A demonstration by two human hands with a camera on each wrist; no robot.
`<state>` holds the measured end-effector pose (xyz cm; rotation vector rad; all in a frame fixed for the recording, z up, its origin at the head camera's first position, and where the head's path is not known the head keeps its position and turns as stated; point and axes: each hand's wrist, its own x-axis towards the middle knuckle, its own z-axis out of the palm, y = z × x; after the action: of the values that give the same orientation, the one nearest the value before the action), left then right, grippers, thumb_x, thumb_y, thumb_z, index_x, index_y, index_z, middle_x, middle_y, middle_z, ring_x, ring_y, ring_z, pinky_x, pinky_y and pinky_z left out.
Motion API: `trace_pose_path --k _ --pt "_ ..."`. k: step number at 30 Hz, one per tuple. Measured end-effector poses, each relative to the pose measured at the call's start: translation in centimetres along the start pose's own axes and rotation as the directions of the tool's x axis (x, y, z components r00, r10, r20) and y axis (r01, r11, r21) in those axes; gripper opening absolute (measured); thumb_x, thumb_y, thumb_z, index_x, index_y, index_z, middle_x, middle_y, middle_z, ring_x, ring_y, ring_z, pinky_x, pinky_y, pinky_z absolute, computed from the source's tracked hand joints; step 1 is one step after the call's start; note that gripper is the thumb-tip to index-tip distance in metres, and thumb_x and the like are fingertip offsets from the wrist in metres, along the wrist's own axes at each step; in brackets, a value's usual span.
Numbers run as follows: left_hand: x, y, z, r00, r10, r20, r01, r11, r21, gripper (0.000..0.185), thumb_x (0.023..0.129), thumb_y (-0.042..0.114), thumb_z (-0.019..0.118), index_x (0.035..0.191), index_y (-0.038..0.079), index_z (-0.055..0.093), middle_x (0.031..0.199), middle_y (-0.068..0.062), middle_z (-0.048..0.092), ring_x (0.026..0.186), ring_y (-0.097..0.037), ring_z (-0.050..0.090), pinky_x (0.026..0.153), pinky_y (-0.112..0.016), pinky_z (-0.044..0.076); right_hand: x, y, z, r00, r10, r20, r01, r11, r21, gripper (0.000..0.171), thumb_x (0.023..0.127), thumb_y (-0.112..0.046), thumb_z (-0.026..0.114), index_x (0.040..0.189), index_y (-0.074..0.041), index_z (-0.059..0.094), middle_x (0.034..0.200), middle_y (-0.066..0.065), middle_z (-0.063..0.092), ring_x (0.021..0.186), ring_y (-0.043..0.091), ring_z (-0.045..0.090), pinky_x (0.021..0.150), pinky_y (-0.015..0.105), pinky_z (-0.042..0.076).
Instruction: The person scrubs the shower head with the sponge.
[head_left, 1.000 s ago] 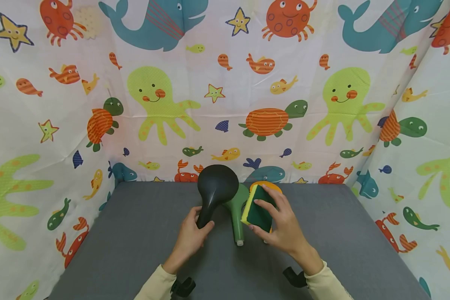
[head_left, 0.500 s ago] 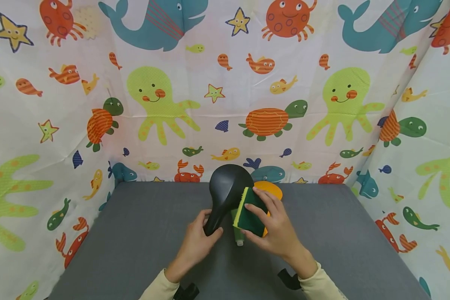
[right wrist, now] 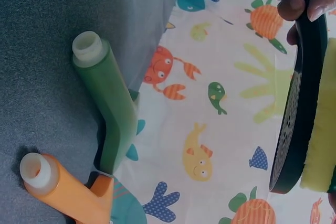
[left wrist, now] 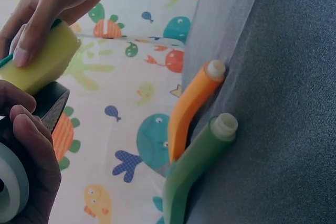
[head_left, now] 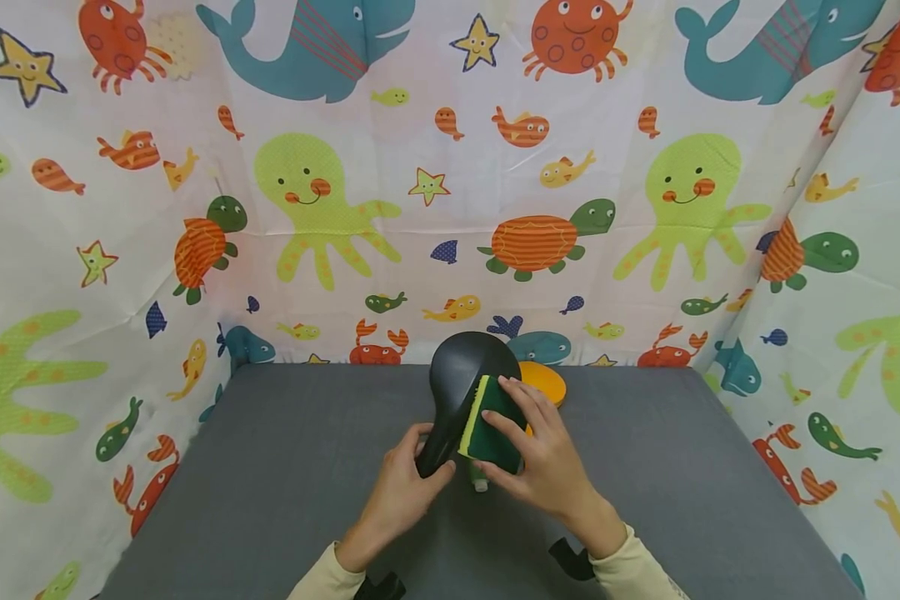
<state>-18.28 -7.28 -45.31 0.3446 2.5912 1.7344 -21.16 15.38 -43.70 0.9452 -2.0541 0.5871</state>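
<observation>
I log the left hand (head_left: 397, 500) curled around the handle of the black shower head (head_left: 468, 379), holding it raised above the middle of the grey table (head_left: 270, 467). Just right of it, the right hand (head_left: 543, 467) pinches the green-and-yellow sponge (head_left: 487, 421) and presses it against the head's face. Under them, toward the far edge, a green shower head (right wrist: 107, 103) and an orange shower head (right wrist: 63, 192) lie side by side on the table.
</observation>
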Motion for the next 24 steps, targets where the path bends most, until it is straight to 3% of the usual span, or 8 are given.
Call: trace_pose_path --k 6,14,18,24 --pt "0.0 -0.1 0.1 1.0 0.015 0.004 -0.015 1.0 -0.009 0.054 0.091 0.02 0.067 0.139 0.007 0.044 0.097 -0.008 0.07 0.047 -0.014 0.058 0.047 -0.03 0.05 -0.1 0.0 0.0 1.0 0.013 0.002 -0.013 1.0 0.007 0.056 0.088 -0.062 0.06 0.122 -0.019 0.066 0.147 0.019 0.047 0.135 0.037 0.044 0.118 0.042 0.031" --pt "0.0 -0.5 0.1 0.998 0.058 0.001 -0.058 0.998 0.034 0.053 0.09 0.024 0.068 0.136 0.007 0.047 0.102 -0.01 0.072 0.071 -0.009 0.063 0.063 -0.025 0.051 -0.4 0.6 0.0 1.0 0.018 0.007 -0.018 1.0 -0.003 0.056 0.088 -0.063 0.059 0.121 -0.019 0.066 0.147 0.018 0.047 0.13 0.035 0.048 0.097 0.056 0.048" --pt "-0.2 -0.5 0.0 0.998 0.057 -0.003 -0.057 0.998 0.041 0.051 0.089 0.023 0.069 0.133 0.01 0.049 0.098 -0.006 0.073 0.071 -0.01 0.062 0.064 -0.025 0.05 -0.6 1.3 -0.2 0.999 0.048 0.003 -0.048 0.999 0.011 0.057 0.088 -0.064 0.058 0.122 -0.018 0.065 0.146 0.018 0.047 0.128 0.035 0.049 0.092 0.057 0.052" --pt "-0.4 -0.7 -0.2 0.998 0.055 0.015 -0.056 0.997 0.047 0.051 0.089 0.023 0.07 0.134 0.009 0.049 0.103 -0.01 0.073 0.072 -0.01 0.061 0.065 -0.026 0.048 -1.0 2.8 -0.5 0.994 0.107 -0.018 -0.106 0.994 0.038 0.06 0.087 -0.063 0.059 0.121 -0.014 0.065 0.144 0.019 0.049 0.126 0.036 0.049 0.084 0.055 0.056"
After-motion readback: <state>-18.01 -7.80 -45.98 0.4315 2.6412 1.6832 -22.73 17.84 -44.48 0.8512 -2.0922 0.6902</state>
